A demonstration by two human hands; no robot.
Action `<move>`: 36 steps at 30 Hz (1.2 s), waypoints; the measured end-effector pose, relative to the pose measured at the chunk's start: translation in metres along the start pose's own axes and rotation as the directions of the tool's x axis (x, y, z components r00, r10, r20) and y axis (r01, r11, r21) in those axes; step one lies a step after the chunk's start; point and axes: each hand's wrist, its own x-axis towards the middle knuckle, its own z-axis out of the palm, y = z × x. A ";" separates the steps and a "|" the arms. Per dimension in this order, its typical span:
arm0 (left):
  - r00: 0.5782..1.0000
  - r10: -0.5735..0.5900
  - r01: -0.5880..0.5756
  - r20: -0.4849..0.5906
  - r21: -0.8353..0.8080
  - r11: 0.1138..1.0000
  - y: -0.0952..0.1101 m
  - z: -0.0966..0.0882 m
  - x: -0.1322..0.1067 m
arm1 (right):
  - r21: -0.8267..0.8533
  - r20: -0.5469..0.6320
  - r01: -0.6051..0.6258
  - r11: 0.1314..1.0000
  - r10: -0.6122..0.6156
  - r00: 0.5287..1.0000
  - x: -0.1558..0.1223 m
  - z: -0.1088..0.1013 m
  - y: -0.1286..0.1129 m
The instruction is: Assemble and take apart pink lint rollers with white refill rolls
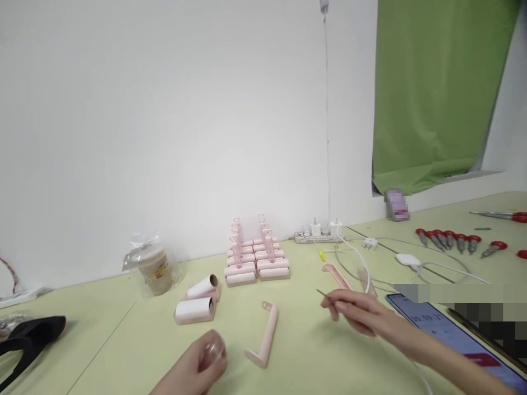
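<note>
My left hand (200, 362) is closed around a clear, shiny plastic piece (215, 348), perhaps crumpled film; its exact kind is unclear. In my right hand (356, 312), a thin dark metal strip or pin (321, 293) is pinched, its tip sticking out to the left. Between the hands lies a pink lint roller handle (269, 334) without a roll. Another pink handle (337, 276) lies just beyond my right hand. Two white paper rolls with cardboard cores rest on pink bases, a nearer roll (193, 310) and a farther roll (201, 286).
Pink lint rollers (257, 263) stand in two rows near the wall. A bagged cup (156, 271) is left of them. Behind are a power strip (319, 237) and cables. A phone (453, 334) lies right, with several red-handled tools (448, 240) beyond. A black object (33, 337) lies left.
</note>
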 end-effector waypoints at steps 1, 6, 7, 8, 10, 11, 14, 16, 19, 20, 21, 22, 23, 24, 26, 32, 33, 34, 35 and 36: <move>0.997 0.053 -0.049 -0.059 0.062 0.997 0.005 0.006 0.011 | -0.010 0.004 0.039 0.999 -0.039 0.999 0.007 0.010 0.002; 0.982 0.184 -0.185 0.034 0.334 0.924 0.024 0.053 0.080 | -0.225 0.244 0.341 0.913 -0.286 0.926 0.013 0.059 0.007; 0.981 0.179 -0.195 0.078 0.332 0.923 0.025 0.063 0.094 | -0.270 0.276 0.374 0.887 -0.301 0.913 0.008 0.062 0.005; 0.977 0.179 -0.206 0.114 0.320 0.925 0.027 0.072 0.107 | -0.310 0.292 0.389 0.868 -0.302 0.907 0.002 0.061 0.002; 0.970 0.180 -0.221 0.163 0.292 0.931 0.032 0.093 0.132 | -0.388 0.265 0.384 0.838 -0.297 0.917 -0.012 0.053 0.000; 0.968 0.181 -0.225 0.176 0.272 0.936 0.037 0.105 0.145 | -0.436 0.223 0.369 0.821 -0.299 0.928 -0.018 0.047 0.000; 0.968 0.176 -0.210 0.180 0.189 0.959 0.060 0.142 0.181 | -0.606 0.047 0.267 0.749 -0.302 0.952 -0.030 0.025 0.008; 0.974 0.162 -0.181 0.159 0.118 0.976 0.079 0.165 0.201 | -0.673 -0.068 0.176 0.718 -0.297 0.952 -0.035 0.012 0.016; 0.987 0.122 -0.123 0.108 0.003 0.992 0.101 0.188 0.222 | -0.691 -0.190 0.093 0.717 -0.304 0.933 -0.040 -0.003 0.025; 0.990 0.108 -0.105 0.087 -0.035 0.994 0.104 0.191 0.226 | -0.690 -0.218 0.082 0.719 -0.315 0.924 -0.042 -0.007 0.027; 0.994 0.093 -0.089 0.063 -0.071 0.994 0.106 0.193 0.228 | -0.689 -0.246 0.072 0.721 -0.326 0.913 -0.044 -0.012 0.028; 0.996 0.077 -0.073 0.038 -0.104 0.992 0.105 0.193 0.229 | -0.684 -0.274 0.061 0.727 -0.334 0.902 -0.046 -0.016 0.029; 0.998 0.063 -0.061 0.009 -0.132 0.989 0.103 0.191 0.229 | -0.676 -0.304 0.053 0.735 -0.343 0.889 -0.048 -0.021 0.030; 0.998 0.052 -0.055 -0.023 -0.155 0.986 0.099 0.188 0.228 | -0.663 -0.340 0.042 0.747 -0.351 0.873 -0.049 -0.026 0.030; 0.995 0.043 -0.059 -0.094 -0.177 0.982 0.090 0.180 0.223 | -0.633 -0.439 -0.004 0.774 -0.355 0.825 -0.051 -0.037 0.030; 0.973 0.066 -0.092 -0.223 -0.108 0.990 0.074 0.173 0.208 | -0.562 -0.622 -0.154 0.813 -0.293 0.726 -0.034 -0.072 0.033; 0.973 0.069 -0.090 -0.219 -0.089 0.992 0.075 0.176 0.207 | -0.567 -0.618 -0.197 0.800 -0.255 0.744 -0.029 -0.077 0.034; 0.974 0.072 -0.089 -0.213 -0.069 0.994 0.077 0.180 0.207 | -0.575 -0.615 -0.254 0.778 -0.206 0.761 -0.023 -0.084 0.037; 0.975 0.074 -0.086 -0.209 -0.048 0.995 0.079 0.184 0.206 | -0.582 -0.615 -0.315 0.750 -0.153 0.773 -0.018 -0.090 0.039; 0.975 0.077 -0.085 -0.208 -0.026 0.996 0.081 0.188 0.205 | -0.587 -0.621 -0.375 0.718 -0.101 0.778 -0.013 -0.096 0.042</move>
